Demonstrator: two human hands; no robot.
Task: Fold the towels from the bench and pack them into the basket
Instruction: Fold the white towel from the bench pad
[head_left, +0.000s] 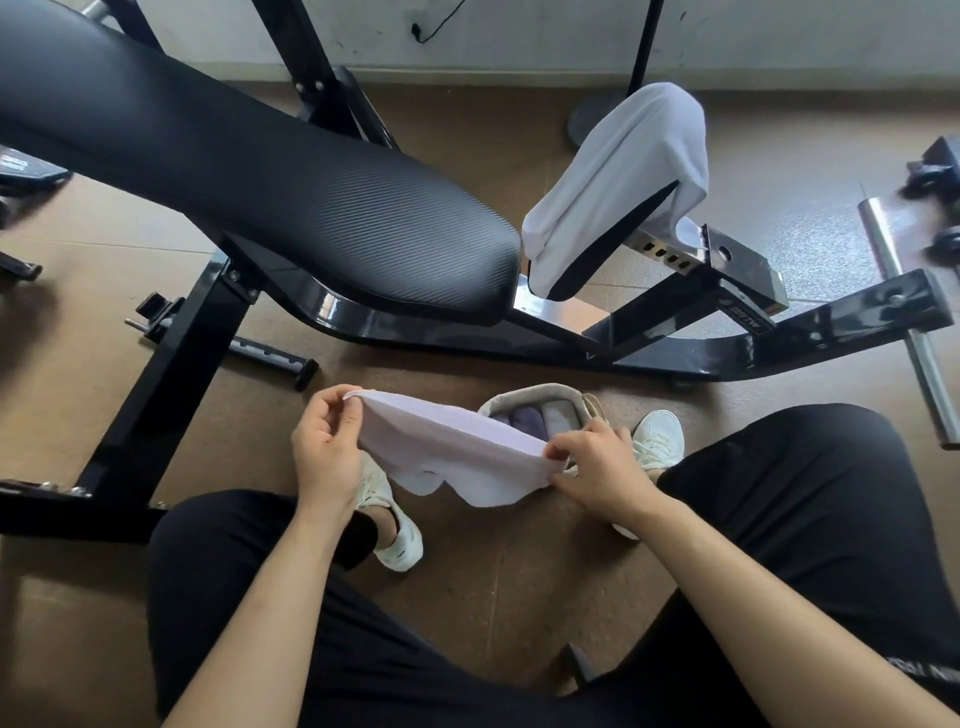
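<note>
My left grip (324, 447) and right grip (597, 467) pinch the towel (452, 460) by its ends, long axis ten-to-four o'clock, basket (558, 391) at one o'clock, nearer my right.

Bench and floor around the grip

A black padded bench (311, 208) was seen standing on the brown floor (493, 582), beyond the grip and mostly to its left. A white towel (623, 171) was draped over the bench's raised end, beyond and right of the grip. A fabric basket (563, 397) was set on the floor just behind the held towel (457, 457). A metal bar (923, 369) was laid far to the right.
</note>
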